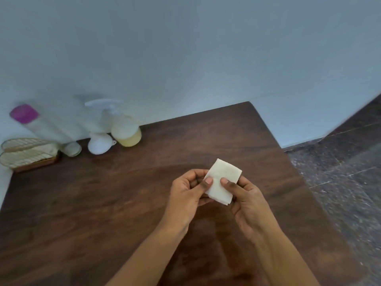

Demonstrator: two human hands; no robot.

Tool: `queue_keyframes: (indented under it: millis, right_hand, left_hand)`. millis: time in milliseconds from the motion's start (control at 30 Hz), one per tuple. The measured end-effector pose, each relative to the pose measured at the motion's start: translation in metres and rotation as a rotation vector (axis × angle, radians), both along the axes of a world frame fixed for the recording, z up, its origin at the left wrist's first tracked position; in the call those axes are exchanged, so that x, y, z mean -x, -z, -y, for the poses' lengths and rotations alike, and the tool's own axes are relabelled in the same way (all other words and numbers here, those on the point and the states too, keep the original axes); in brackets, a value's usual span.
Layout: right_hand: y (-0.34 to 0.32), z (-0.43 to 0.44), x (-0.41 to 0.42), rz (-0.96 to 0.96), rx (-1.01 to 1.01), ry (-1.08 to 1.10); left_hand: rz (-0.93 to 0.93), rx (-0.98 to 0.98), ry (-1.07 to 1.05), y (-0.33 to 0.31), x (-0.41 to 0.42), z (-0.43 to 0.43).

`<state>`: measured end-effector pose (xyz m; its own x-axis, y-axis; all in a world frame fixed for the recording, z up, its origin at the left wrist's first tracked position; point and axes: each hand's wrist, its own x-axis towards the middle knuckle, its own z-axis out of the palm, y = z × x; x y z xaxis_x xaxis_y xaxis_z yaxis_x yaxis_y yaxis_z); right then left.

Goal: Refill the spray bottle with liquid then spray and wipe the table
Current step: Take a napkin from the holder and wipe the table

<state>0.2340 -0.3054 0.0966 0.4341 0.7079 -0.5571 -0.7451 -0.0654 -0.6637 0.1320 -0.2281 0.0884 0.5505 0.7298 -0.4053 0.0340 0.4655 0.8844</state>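
A folded white tissue is held above the middle of the dark wooden table. My left hand pinches its left edge and my right hand pinches its right side, thumbs on top. At the back left, against the wall, stands the clear spray bottle with a white trigger head and pale yellow liquid in its lower part. To its left stands a tall clear bottle with a purple cap.
A white funnel lies beside the spray bottle. A wire tissue holder sits at the far left corner. The table's right edge drops to a dark speckled floor. A pale wall runs behind the table.
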Motion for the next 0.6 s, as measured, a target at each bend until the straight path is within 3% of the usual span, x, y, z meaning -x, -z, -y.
queue_keyframes:
  millis: [267,433,600]
  right_hand:
    - [0.027,0.043,-0.176,0.014,0.077,0.167]
    - [0.073,0.076,-0.297,0.066,0.279,0.188]
    - [0.150,0.087,-0.400,0.141,0.577,0.123]
  left_hand:
    - [-0.211,-0.274,0.160,0.053,-0.170,0.028]
    - [-0.757,-0.752,0.334,0.109,-0.266,0.043]
    - [-1.110,-0.957,0.519,0.150,-0.302,0.041]
